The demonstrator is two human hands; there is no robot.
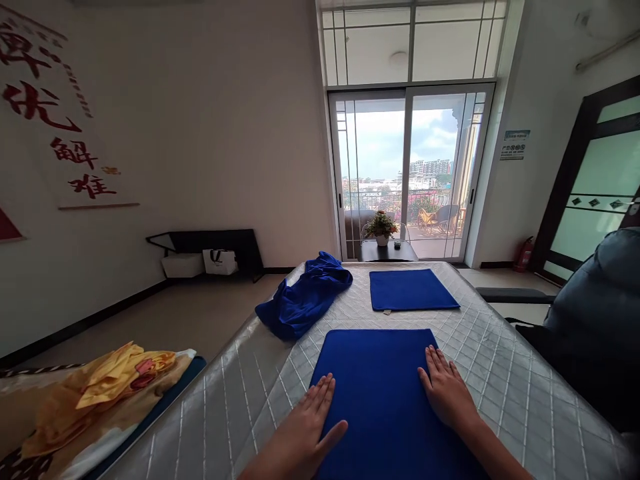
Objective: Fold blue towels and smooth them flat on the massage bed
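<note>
A blue cloth (380, 393) lies flat and smooth on the quilted silver table cover (510, 373), its near end running out of view. On its left edge rests my left hand (313, 423), fingers stretched out and thumb apart. My right hand (445, 387) lies flat over the cloth's right edge, close to the far right corner, with its fingers extended. Beyond them is a second blue piece (413, 290), folded into a flat rectangle with a small pale tag on its near edge. A crumpled blue cloth (305, 293) sits at the far left of the table.
Yellow and tan fabric (115, 383) is heaped at the lower left. A dark armchair (595, 300) stands close on the right. Past the table's far edge, a small dark table (367, 251) holds a potted plant (382, 230) before glass sliding doors.
</note>
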